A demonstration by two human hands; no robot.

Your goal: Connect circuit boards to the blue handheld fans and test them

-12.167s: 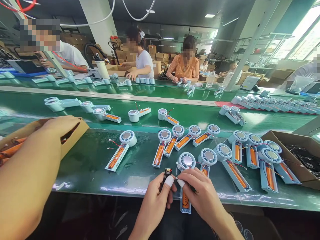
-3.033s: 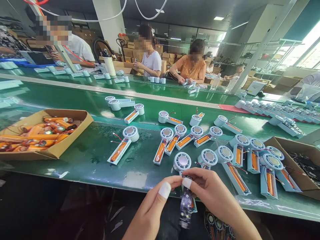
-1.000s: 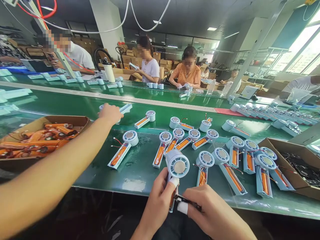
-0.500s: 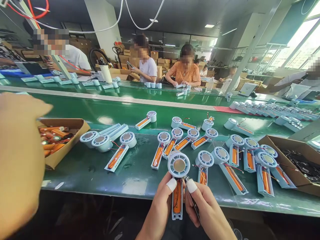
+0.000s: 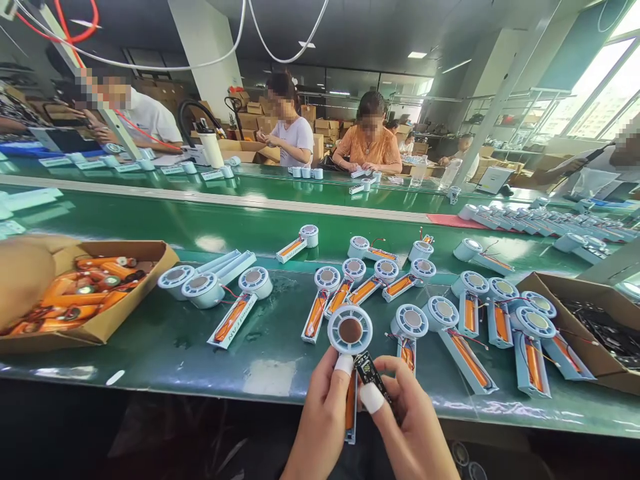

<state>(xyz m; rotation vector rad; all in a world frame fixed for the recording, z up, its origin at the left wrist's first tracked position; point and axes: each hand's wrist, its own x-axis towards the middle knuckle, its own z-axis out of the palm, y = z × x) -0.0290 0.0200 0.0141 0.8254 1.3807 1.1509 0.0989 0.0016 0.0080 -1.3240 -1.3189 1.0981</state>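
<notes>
My left hand (image 5: 323, 407) is closed round a light-blue fan unit (image 5: 350, 331), whose round head points up, with an orange battery (image 5: 349, 408) in its handle. A white covering wraps the thumb. My right hand (image 5: 405, 413) pinches a black circuit board (image 5: 373, 375) between its white-covered thumb and fingers, tilted beside the handle just below the fan head. Similar fan units (image 5: 411, 321) with orange batteries lie on the green bench (image 5: 200, 360) beyond both hands.
An open box of orange batteries (image 5: 120, 313) stands at the left, partly behind another person's blurred arm (image 5: 23, 280). A box of black parts (image 5: 600, 327) is at the right. Behind the bench runs a green conveyor (image 5: 240, 223); several people work across it.
The circuit board has turned its face into view in my right hand. The fan unit has shifted slightly left. The other person's arm at left has drawn back, and units on the conveyor have moved right.
</notes>
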